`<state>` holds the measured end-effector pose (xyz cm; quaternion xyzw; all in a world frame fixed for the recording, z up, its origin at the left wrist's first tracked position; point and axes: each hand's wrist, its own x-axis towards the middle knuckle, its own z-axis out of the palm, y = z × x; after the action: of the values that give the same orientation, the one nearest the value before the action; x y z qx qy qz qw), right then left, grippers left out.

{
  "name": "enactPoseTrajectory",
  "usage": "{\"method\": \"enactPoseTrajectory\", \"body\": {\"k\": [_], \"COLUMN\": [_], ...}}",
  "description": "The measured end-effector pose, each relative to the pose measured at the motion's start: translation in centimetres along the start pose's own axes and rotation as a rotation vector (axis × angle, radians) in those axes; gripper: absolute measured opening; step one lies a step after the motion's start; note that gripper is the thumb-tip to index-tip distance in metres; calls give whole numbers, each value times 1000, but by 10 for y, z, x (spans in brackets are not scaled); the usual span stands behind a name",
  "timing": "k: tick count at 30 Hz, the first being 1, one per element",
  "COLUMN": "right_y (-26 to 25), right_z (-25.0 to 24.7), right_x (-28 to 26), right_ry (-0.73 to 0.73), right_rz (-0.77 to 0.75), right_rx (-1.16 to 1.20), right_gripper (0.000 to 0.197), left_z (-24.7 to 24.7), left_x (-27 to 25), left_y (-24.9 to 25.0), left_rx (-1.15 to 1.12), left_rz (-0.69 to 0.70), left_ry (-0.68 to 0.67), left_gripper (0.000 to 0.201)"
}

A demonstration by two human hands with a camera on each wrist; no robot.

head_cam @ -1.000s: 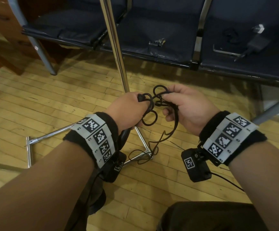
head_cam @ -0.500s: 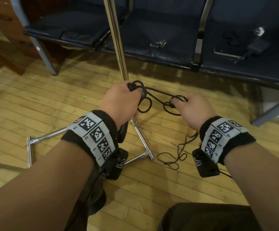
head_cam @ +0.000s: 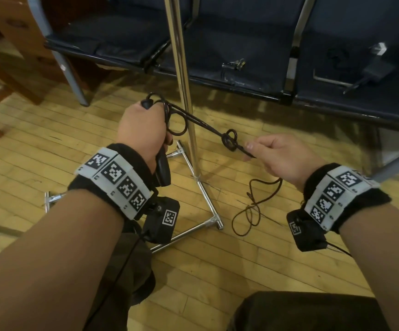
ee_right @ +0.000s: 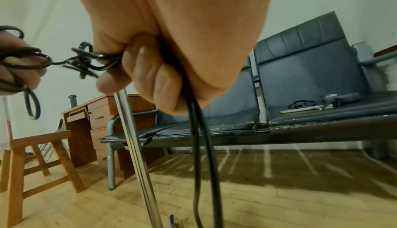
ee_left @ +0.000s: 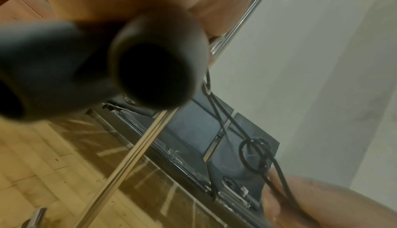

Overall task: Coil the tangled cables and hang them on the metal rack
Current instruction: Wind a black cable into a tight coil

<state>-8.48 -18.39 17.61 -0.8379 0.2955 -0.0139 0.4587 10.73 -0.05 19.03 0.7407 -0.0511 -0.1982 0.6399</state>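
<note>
A thin black cable (head_cam: 200,123) runs taut between my two hands, with a small knot (head_cam: 229,142) near the right one. My left hand (head_cam: 143,130) grips loops of it and a plug end, plus black cylindrical handles (ee_left: 154,72) that fill the left wrist view. My right hand (head_cam: 282,154) pinches the cable just past the knot (ee_right: 83,62), and two strands (ee_right: 199,138) hang from the fist to the floor. The chrome rack pole (head_cam: 181,75) stands behind the cable, and its base (head_cam: 208,201) lies on the floor.
A row of dark padded bench seats (head_cam: 241,44) runs across the back, with a charger and small items (head_cam: 375,70) on the right seat. A wooden desk (ee_right: 96,113) and a stool (ee_right: 38,155) stand at the left. Slack cable (head_cam: 251,209) lies on the wood floor.
My hands have pulled apart, the left up and left, the right to the right. The loose tangle has drawn out into a taut line with a tight knot.
</note>
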Motion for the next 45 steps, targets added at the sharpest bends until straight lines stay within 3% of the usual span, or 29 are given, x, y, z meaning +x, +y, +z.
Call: {"method": "enactPoseTrajectory", "body": {"k": [4,7,11,14,18,23,27,34,38,41,45], "right_y": [-1,-7,-19,-19,-23,-21,-17,-18,-15,-11,-8], "right_z": [6,12,16,17,12,15,13,4,2,0,0], "right_x": [-3,2,2,0,-3,-8,-9,-10,-12,-12,-12], "right_ry": [-121,-148,-210,-261,-148,-50,-36,-95,-107,-69,8], "right_rz": [36,98,106,53,56,115,191,195,113,141,178], "right_rx": [183,474,703,641,550,458,567,625,508,440,536], "right_gripper": [15,35,37,49,69,34,23,8,42,76,48], "left_z": [6,16,20,16,14,18,22,31,31,33,39], "left_x": [-8,-15,-16,-11,-9,-10,-11,-10,-8,-8,-12], "left_y": [-4,-6,-2,-1,-2,-1,-2,0,1,1,-2], "left_rx": [135,173,119,99,80,40,59,53,22,26,56], "left_rz": [-24,-15,-38,-61,-74,-91,-74,-65,-76,-67,-88], "left_ry": [-160,-249,-238,-168,-134,-115,-111,-105,-96,-87,-118], "left_gripper": [8,8,9,9,11,10,11,10,9,9,8]}}
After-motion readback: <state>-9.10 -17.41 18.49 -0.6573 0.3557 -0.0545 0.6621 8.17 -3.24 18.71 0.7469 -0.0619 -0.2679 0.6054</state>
